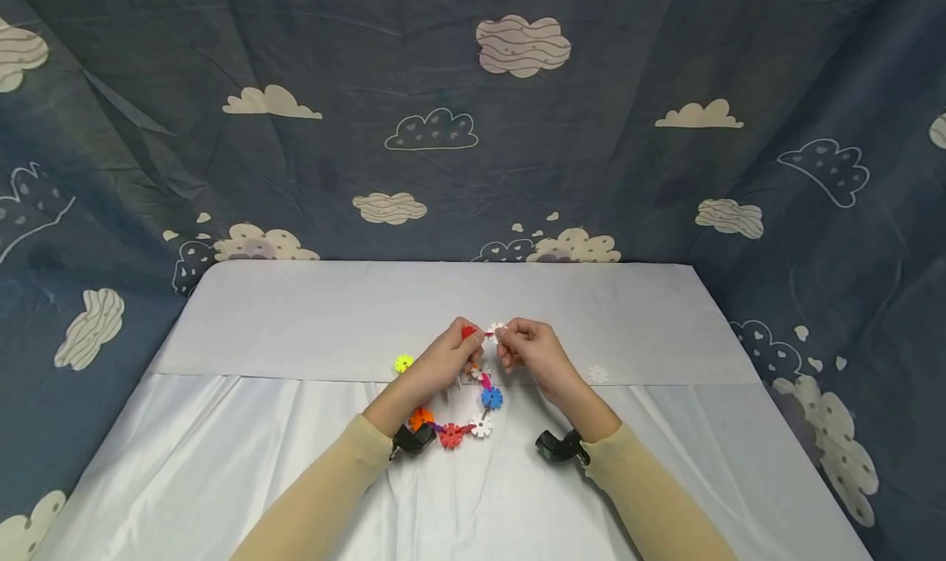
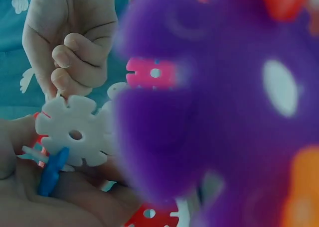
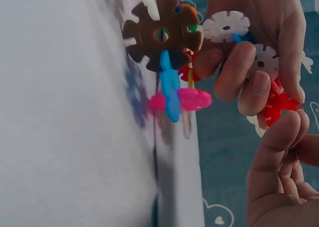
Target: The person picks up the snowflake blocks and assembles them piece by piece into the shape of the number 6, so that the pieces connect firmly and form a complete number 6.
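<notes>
A chain of interlocking snowflake discs hangs from my left hand [image 1: 443,360] in a loop over the table. Between the left thumb and fingers is a red disc [image 3: 281,110], with white discs [image 3: 227,27] beside it. My right hand [image 1: 535,351] pinches the edge of a white disc [image 1: 497,330] next to the red one, fingertips close to the left hand's. Lower on the chain show a blue disc [image 1: 491,397], an orange disc [image 1: 421,418] and a red-pink disc [image 1: 451,436]. A blurred purple disc [image 2: 239,92] covers much of the left wrist view.
A loose white disc [image 1: 597,374] lies on the white-covered table [image 1: 296,323] right of the right hand. A yellow disc [image 1: 403,363] shows left of the left hand; whether it joins the chain is hidden. A dark cloud-patterned cloth [image 1: 436,183] surrounds the table's back and sides.
</notes>
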{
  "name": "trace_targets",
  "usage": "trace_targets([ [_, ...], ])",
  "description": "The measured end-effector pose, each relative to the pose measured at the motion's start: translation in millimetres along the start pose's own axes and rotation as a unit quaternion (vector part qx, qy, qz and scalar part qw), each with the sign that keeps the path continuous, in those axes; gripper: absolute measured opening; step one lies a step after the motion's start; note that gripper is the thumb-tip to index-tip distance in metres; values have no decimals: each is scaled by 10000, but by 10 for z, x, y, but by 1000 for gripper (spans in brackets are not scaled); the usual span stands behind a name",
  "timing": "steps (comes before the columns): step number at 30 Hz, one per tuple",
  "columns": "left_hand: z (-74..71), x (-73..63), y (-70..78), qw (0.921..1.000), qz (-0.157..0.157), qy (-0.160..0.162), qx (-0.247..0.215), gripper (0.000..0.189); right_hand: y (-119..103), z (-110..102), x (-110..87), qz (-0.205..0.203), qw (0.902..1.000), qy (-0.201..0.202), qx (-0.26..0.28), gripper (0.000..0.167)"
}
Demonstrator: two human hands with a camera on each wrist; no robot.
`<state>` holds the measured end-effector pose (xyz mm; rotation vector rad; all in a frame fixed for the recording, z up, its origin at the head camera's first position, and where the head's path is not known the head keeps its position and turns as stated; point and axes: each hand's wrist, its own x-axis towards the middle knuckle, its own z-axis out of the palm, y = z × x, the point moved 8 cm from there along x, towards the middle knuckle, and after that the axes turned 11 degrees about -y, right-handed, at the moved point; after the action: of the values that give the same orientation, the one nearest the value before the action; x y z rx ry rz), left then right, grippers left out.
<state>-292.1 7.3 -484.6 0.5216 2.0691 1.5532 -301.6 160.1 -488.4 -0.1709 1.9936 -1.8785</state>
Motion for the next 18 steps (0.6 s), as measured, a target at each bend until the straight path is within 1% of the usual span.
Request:
trace_targets([
  [2,15,-3,14,9999,-29,-74,86,28,13,-6,4,75,9999,-84,-37,18],
  [4,26,-4,34,9998,-47,-200,-19,30,-6,-16,-1,67,9997,-180,-130,19],
  [6,31,-2,37,9990,-95,-341,-283,35,-48,-32,-6,-24,9992,-273,-284,20],
  [8,19,-3,32,9966,-184,-423,-683,44,-90,-46,-9,-131,9983,-369,-425,22],
  [10,-2,-10,13,9923,-299,-432,-1120,50,-111,-52,-11,-178,9975,-448,-509,22],
  [13,-27,-25,-14,9870,-396,-380,-1508,52,-101,-30,-9,-162,9969,-568,-514,22],
  [15,-27,-29,-19,9884,-386,-360,-1427,49,-77,5,-3,-127,9964,-646,-527,23],
  [18,-6,-24,-27,9931,-365,-371,-1051,44,-52,53,16,-120,9946,-788,-659,27],
])
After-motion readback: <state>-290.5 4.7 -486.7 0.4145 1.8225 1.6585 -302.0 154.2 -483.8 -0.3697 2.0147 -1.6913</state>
